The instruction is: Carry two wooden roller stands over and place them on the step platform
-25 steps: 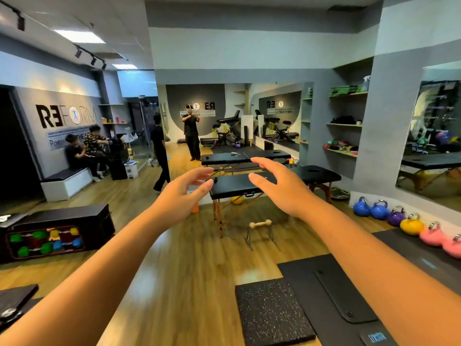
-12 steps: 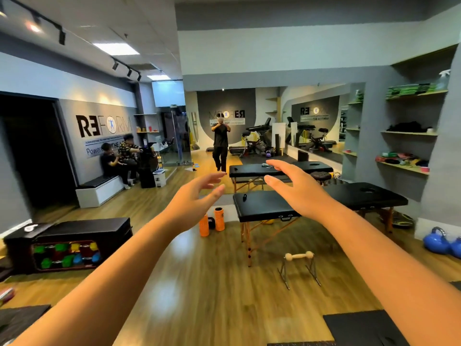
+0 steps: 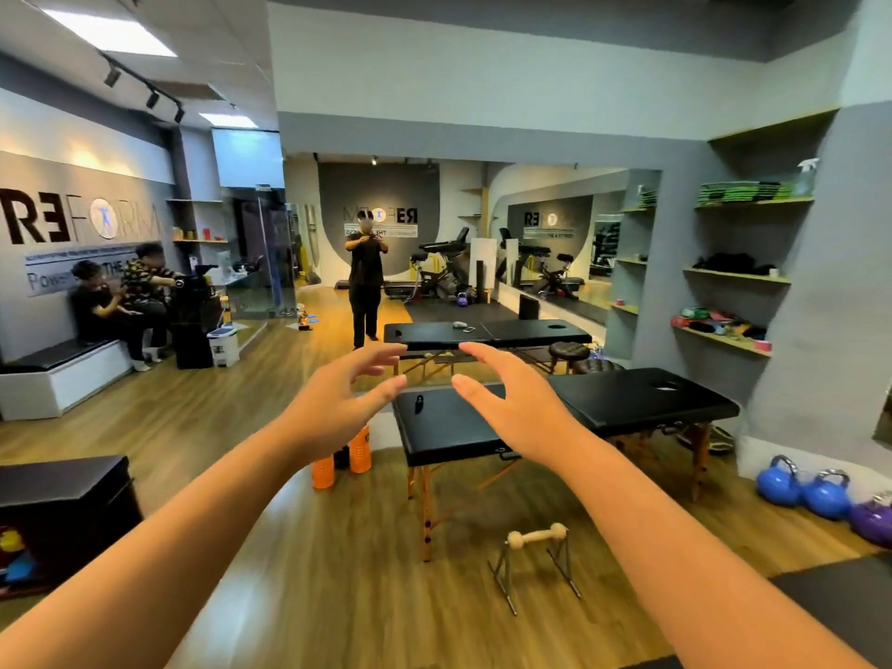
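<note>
One wooden roller stand, a pale wooden bar on thin metal legs, sits on the wood floor in front of the near black massage table. Both my arms stretch forward at chest height. My left hand and my right hand are held up with fingers relaxed and palms facing each other, holding nothing. They float well above and beyond the stand. A second stand and the step platform are not visible.
A second massage table stands behind. Orange foam rollers are on the floor at its left. Kettlebells line the right wall. A black storage bench is at left. A person stands ahead; two people sit at left.
The view has advanced and turned left; the mats at bottom right slid mostly out of frame. The roller stand and table appear nearer. My hands keep the same raised pose.
</note>
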`<action>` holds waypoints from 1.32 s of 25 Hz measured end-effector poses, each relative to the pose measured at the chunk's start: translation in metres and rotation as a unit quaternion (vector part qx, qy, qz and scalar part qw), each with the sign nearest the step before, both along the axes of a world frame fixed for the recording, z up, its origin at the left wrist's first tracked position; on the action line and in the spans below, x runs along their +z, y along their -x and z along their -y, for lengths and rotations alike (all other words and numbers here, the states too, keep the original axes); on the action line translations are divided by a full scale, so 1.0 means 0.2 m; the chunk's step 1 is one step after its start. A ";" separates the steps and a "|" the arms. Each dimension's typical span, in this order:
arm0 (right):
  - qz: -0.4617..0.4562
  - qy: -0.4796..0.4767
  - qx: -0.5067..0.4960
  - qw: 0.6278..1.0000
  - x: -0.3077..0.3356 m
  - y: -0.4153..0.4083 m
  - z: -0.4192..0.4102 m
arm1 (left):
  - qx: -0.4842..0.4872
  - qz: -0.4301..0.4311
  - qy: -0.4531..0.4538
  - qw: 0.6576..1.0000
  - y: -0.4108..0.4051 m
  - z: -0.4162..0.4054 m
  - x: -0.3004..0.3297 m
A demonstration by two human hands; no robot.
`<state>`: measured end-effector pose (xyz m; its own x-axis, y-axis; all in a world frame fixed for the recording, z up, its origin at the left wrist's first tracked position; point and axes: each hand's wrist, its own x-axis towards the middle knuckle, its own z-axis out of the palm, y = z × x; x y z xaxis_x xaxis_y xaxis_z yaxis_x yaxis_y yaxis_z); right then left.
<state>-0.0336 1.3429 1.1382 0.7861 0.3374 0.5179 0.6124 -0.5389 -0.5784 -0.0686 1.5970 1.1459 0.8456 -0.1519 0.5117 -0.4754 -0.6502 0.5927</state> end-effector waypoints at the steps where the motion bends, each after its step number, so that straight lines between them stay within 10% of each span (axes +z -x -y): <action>1: 0.000 0.000 -0.014 1.000 0.00 -0.13 -0.02 | -0.010 -0.004 0.004 1.000 -0.17 -0.04 -0.02; 33: -0.096 -0.041 -0.296 0.950 -0.65 -3.38 0.78 | -0.287 -0.116 0.015 0.951 -4.03 0.92 -0.76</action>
<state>0.6433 1.1870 1.0083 0.9080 -0.2281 0.3516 0.0958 -0.7038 -0.7039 0.7370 1.4127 0.9946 0.7181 -0.6109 0.3335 -0.6013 -0.3032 0.7393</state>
